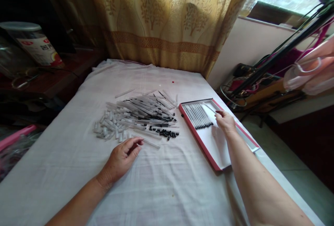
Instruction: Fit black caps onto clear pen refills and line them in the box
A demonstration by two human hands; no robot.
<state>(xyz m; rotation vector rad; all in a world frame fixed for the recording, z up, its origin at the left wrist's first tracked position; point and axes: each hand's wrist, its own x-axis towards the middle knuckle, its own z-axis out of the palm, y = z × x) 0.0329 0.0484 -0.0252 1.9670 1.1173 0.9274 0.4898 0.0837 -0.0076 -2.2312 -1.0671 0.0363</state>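
Note:
My right hand (224, 121) is over the shallow red-edged box (199, 146), its fingers closed on a slim clear pen (209, 108) that points up and left. Inside the box, several similar pens (197, 114) lie side by side in a row, black ends toward me. My left hand (127, 153) rests low over the cloth with fingers curled and a gap to the thumb. Just beyond its fingertips lies a clear pen barrel (151, 144). Behind it spreads a heap of pen refills (146, 107), with clear caps (105, 126) and small black plugs (169, 133) around it.
A white cloth (146, 191) covers the work surface. A yellow curtain (161, 17) hangs at the back. On a dark side table to the left stands a lidded plastic tub (38, 45). A black pole (281, 52) slants along the right side.

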